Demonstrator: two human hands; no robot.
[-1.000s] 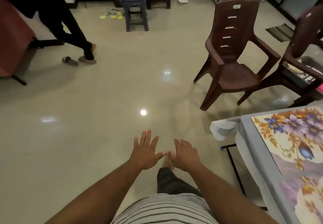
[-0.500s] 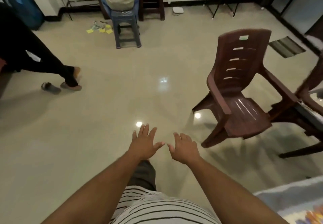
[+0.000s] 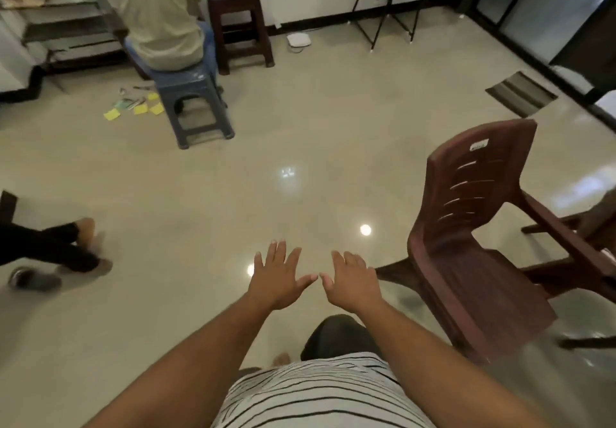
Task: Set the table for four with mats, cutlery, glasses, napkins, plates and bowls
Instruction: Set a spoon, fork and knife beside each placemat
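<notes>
Above tiled floor [image 3: 200, 194], we hold left hand [image 3: 278, 279] and right hand [image 3: 353, 282] outstretched, fingers spread, grasping nothing; brown chair [image 3: 466, 244] at right.

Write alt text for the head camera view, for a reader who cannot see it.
A person's left hand and right hand reach forward, open and empty, thumbs nearly touching, above a glossy beige floor. A brown plastic chair stands to the right. Farther off, someone sits on a grey-blue stool, with yellow notes scattered on the floor beside it.
</notes>
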